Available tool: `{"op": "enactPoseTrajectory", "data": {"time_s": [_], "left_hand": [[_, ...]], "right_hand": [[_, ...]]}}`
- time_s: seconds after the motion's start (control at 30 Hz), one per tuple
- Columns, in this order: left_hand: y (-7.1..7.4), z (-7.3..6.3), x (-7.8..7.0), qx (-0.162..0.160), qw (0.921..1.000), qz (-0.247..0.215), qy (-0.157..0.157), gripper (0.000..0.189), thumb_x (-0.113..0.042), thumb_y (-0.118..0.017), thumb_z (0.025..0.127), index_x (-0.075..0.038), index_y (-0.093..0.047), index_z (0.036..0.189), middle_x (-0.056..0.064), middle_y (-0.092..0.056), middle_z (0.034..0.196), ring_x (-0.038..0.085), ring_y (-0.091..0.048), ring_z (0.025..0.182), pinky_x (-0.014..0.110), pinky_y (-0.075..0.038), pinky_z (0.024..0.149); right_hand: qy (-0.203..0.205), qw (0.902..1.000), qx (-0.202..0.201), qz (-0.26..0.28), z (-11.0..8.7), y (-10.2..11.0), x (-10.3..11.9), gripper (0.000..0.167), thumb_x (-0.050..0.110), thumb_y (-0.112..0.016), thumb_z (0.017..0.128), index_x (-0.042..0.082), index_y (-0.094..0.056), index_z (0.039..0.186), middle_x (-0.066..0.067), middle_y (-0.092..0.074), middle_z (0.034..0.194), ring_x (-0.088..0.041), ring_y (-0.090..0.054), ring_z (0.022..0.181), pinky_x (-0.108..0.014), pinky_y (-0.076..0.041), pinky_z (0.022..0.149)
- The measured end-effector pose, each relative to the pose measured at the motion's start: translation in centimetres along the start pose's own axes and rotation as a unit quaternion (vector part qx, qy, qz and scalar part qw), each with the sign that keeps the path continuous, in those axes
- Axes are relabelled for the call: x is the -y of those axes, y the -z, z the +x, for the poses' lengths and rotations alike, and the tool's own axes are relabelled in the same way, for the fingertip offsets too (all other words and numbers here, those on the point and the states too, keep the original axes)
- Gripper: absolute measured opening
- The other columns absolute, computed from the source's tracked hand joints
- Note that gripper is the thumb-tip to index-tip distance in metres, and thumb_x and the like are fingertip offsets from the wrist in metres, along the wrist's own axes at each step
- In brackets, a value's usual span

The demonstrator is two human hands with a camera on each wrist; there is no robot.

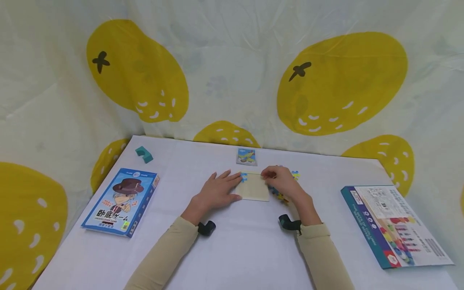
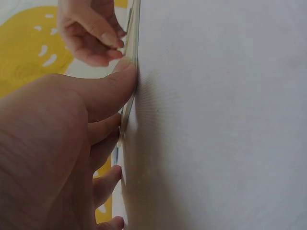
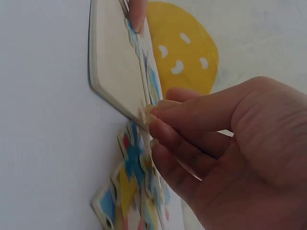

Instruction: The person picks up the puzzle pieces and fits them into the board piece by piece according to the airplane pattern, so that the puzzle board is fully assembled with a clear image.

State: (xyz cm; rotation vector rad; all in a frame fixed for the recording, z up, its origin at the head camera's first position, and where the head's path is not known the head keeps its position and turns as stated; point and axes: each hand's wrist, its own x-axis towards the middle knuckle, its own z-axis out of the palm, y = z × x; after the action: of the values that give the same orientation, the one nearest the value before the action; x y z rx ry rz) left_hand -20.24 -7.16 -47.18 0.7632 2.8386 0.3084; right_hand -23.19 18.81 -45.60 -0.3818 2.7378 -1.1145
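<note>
A pale wooden puzzle tray point(image 1: 253, 190) lies mid-table, with blue jigsaw pieces point(image 1: 244, 177) in its far left corner. My left hand point(image 1: 218, 191) rests on the tray's left side, fingers spread; its thumb touches the near left edge. Over the far right corner, my right hand point(image 1: 284, 180) pinches a small puzzle piece point(image 3: 148, 113) between thumb and fingertips; most of it is hidden. Loose colourful jigsaw pieces point(image 3: 133, 167) lie heaped right of the tray, partly under that hand. More pieces point(image 1: 296, 175) show just beyond it.
Behind the tray lies a small airplane picture card point(image 1: 247, 156). A blue game box point(image 1: 121, 201) and a teal arch-shaped block point(image 1: 144, 154) are on the left. At the right lies a large flat box point(image 1: 396, 225). A fruit-patterned curtain point(image 1: 232, 80) hangs behind the table.
</note>
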Motion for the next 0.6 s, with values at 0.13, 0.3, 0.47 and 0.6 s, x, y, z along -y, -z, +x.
{"op": "enactPoseTrajectory", "data": {"time_s": [0.13,0.3,0.47,0.6], "left_hand": [[0.0,0.0,0.1,-0.003,1.0000,0.005,-0.001,0.072,-0.059,-0.054,0.096,-0.029,-0.031,0.157,-0.014,-0.027,0.164,0.023,-0.020,0.155,0.060,-0.018,0.122],[0.0,0.0,0.1,-0.006,1.0000,0.002,-0.005,0.072,-0.059,-0.054,0.095,-0.028,-0.032,0.156,-0.013,-0.028,0.164,0.023,-0.020,0.155,0.060,-0.018,0.122],[0.0,-0.1,0.0,-0.002,1.0000,-0.007,0.002,0.072,-0.058,-0.054,0.095,-0.027,-0.032,0.157,-0.013,-0.027,0.164,0.023,-0.019,0.156,0.060,-0.016,0.123],[-0.1,-0.1,0.0,-0.003,1.0000,-0.007,0.004,0.072,-0.058,-0.055,0.095,-0.028,-0.032,0.156,-0.013,-0.027,0.164,0.024,-0.019,0.155,0.061,-0.016,0.123]], "right_hand": [[0.003,0.9996,0.019,-0.021,-0.7,0.6,-0.5,0.023,0.001,-0.066,0.088,0.008,-0.071,0.109,-0.008,-0.070,0.106,-0.023,-0.062,0.099,-0.042,-0.053,0.090],[-0.007,0.9975,0.049,-0.050,-1.3,1.3,-0.7,0.031,-0.003,-0.073,0.082,0.005,-0.070,0.111,-0.011,-0.069,0.113,-0.027,-0.062,0.106,-0.048,-0.051,0.098],[-0.007,0.9936,0.062,-0.094,-1.8,1.7,-0.6,0.031,-0.002,-0.076,0.079,0.004,-0.071,0.109,-0.012,-0.068,0.111,-0.027,-0.058,0.100,-0.047,-0.051,0.093],[0.005,0.9912,0.058,-0.119,-1.9,1.6,-0.7,0.030,-0.004,-0.075,0.077,0.003,-0.072,0.105,-0.011,-0.067,0.101,-0.025,-0.055,0.093,-0.040,-0.050,0.084]]}}
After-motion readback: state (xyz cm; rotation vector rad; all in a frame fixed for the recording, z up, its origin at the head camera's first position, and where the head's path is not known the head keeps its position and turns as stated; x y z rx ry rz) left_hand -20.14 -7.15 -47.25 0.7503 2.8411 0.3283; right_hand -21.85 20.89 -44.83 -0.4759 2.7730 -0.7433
